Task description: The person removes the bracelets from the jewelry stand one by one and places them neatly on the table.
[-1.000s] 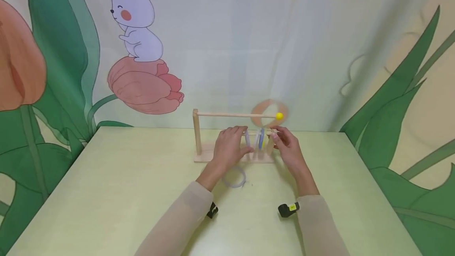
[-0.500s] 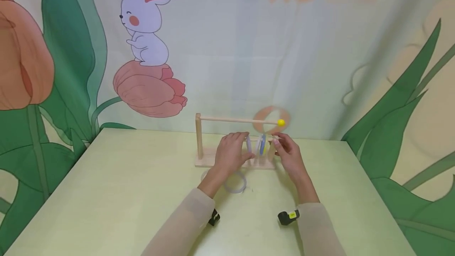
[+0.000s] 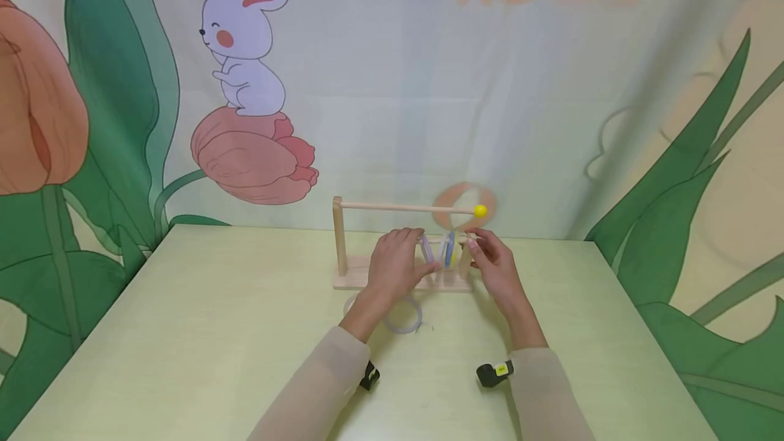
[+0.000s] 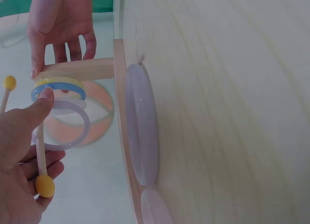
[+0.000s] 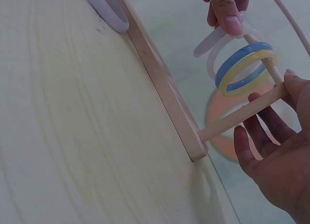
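Observation:
A wooden bangle rack (image 3: 339,243) stands on the table with a long upper rod and a shorter lower rod. My left hand (image 3: 395,260) pinches a lavender bangle (image 4: 86,132) at the lower rod, thumb toward the camera. Farther right on that rod hang a whitish bangle (image 5: 211,69), a blue bangle (image 5: 232,64) and a yellow bangle (image 5: 273,54). My right hand (image 3: 497,264) grips the top of the short post (image 5: 242,111) at the rod's right end, its other fingers loosely bent. A yellow ball (image 4: 44,186) caps the lower rod's left end.
Two pale bangles lie before the rack: one lavender bangle (image 3: 420,318) and another bangle (image 4: 154,209) partly hidden by my left wrist. The upper rod (image 3: 404,207) ends in a yellow ball (image 3: 480,211). A printed curtain (image 3: 380,87) hangs behind the table (image 3: 202,332).
The lavender bangle at my left hand has gone from nearly upright to tilted. Both hands stay in about the same place at the rack. The head view has shifted slightly.

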Tool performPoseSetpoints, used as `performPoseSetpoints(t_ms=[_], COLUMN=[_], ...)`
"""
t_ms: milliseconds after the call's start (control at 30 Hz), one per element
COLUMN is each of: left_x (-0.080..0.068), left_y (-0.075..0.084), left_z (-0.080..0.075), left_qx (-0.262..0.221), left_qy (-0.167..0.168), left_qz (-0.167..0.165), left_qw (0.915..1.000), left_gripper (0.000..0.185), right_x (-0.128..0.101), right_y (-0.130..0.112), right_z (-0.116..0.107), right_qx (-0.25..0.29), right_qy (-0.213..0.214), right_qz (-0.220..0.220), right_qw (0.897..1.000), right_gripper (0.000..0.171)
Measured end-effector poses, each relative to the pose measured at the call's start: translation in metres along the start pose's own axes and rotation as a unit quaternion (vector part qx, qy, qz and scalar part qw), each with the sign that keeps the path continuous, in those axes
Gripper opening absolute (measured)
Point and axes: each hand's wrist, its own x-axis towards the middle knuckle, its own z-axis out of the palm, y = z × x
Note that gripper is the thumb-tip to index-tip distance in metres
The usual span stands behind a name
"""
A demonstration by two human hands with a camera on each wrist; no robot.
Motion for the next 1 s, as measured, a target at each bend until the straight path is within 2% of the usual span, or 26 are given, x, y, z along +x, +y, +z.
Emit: performPoseSetpoints(t_ms=[233,567,667,833,1000], left_x=[0.0,-0.004,-0.007,-0.005,0.0], left_y=[-0.002,-0.005,-0.007,-0.009,-0.013], left_z=[-0.001,0.005,0.004,0.0,-0.011], left_qx=[-0.01,-0.044,-0.061,-0.097,-0.155], left_qy=[0.02,0.025,0.02,0.011,0.006], left_qz=[-0.001,0.005,0.0,0.017,0.013], left_qw=[0.9998,0.9987,0.9979,0.9951,0.9877], left_gripper=[0.077,0.073,0.071,0.072,0.072], right_x=[0.003,-0.003,-0.006,-0.006,-0.001], right_y=[0.001,0.004,0.003,0.007,0.005], right_z=[0.002,0.003,0.006,0.002,-0.001], right_qx=[0.008,0.003,0.004,0.007,-0.008], right_qy=[-0.006,-0.002,-0.009,-0.003,-0.001], right_qz=[-0.009,-0.001,0.004,0.0,-0.009], right_qw=[1.0,1.0,1.0,1.0,1.0], right_gripper=[0.046,0.044,0.042,0.039,0.044])
